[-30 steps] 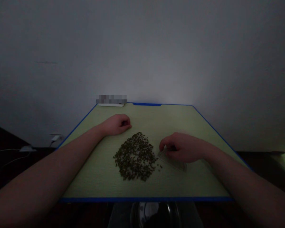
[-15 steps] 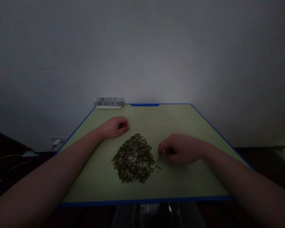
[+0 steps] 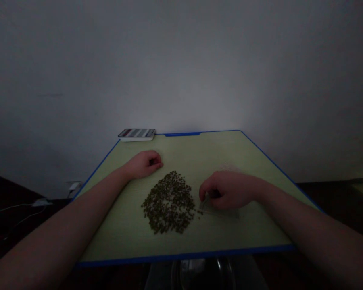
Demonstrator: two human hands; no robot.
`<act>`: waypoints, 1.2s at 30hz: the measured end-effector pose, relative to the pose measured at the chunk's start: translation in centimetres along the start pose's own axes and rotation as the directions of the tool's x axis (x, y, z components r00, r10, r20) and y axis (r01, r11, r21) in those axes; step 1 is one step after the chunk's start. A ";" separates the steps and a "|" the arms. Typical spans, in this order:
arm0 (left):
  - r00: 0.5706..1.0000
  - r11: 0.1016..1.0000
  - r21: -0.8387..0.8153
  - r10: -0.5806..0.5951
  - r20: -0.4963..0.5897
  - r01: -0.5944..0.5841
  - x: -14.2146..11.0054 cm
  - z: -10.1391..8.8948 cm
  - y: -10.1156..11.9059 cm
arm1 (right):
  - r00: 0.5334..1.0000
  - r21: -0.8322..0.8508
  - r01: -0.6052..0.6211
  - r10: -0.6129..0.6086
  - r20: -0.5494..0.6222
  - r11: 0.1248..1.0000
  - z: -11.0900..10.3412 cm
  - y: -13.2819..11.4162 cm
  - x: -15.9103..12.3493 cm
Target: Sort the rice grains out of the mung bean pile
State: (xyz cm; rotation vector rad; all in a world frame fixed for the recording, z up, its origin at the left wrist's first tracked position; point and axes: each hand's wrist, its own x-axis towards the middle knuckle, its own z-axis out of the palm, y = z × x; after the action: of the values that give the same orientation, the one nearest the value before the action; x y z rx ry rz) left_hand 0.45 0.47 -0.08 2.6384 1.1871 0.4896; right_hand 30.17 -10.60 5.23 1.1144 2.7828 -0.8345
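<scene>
A loose heap of small greenish-brown beans or seeds (image 3: pixel 170 205) lies spread on the pale green tabletop (image 3: pixel 127 237). Beyond its upper left edge, my left hand (image 3: pixel 145 164) rests on the table, fingers curled in toward the thumb, with nothing visible in it. To the right of the heap, my right hand (image 3: pixel 225 190) pinches the edge of a clear plastic bag (image 3: pixel 222 212), which lies mostly flat beneath the palm. Part of the bag is hidden under the hand. A few stray seeds lie between the heap and the bag.
A phone (image 3: pixel 137 133) lies on a white box (image 3: pixel 136 139) at the back left corner. Blue trim edges the table, and a grey wall (image 3: pixel 181 72) stands behind it. Below the front edge is a shiny round metal container (image 3: pixel 203 274). Cables (image 3: pixel 40 202) lie at the left.
My right hand has lifted the pinched edge of the bag slightly and shifted a little left. My left hand stays in place. The view has tilted slightly.
</scene>
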 end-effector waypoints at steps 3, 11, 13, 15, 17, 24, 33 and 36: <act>1.000 1.000 0.006 -0.006 0.003 0.006 0.0 0.1 -0.2 | 1.000 0.006 0.007 -0.007 0.022 1.000 -0.1 -0.1 -0.1; 1.000 1.000 -0.002 -0.009 0.000 0.009 0.0 0.1 0.0 | 1.000 -0.005 0.001 -0.001 0.012 1.000 0.1 -0.5 0.0; 1.000 1.000 -0.002 -0.016 0.000 0.016 0.0 0.0 0.0 | 1.000 -0.028 -0.021 0.021 0.000 0.999 0.0 -0.6 0.0; 1.000 1.000 -0.007 -0.017 0.002 0.017 0.0 0.0 0.0 | 0.999 -0.053 -0.048 0.047 -0.017 0.997 -0.1 -0.6 0.0; 1.000 1.000 -0.012 -0.011 0.008 0.011 0.0 0.1 -0.1 | 0.998 -0.065 -0.062 0.060 -0.036 0.996 -0.1 -0.6 0.0; 1.000 1.000 0.003 -0.004 0.002 0.004 0.0 0.1 -0.2 | 0.994 -0.094 -0.071 0.062 -0.089 0.993 0.1 -0.5 0.1; 1.000 1.000 0.000 -0.020 0.006 0.020 0.1 0.0 0.0 | 0.992 -0.101 -0.077 0.066 -0.111 0.992 0.1 -0.3 0.0; 1.000 1.000 0.005 -0.015 0.008 0.015 0.1 0.0 0.1 | 0.992 -0.100 -0.068 0.057 -0.117 0.993 0.2 -0.5 0.1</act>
State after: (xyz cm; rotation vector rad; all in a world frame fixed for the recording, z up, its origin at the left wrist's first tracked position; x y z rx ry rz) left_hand 0.53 0.50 0.01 2.6312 1.2072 0.4739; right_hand 29.80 -10.93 5.28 1.2617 2.8268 -0.6322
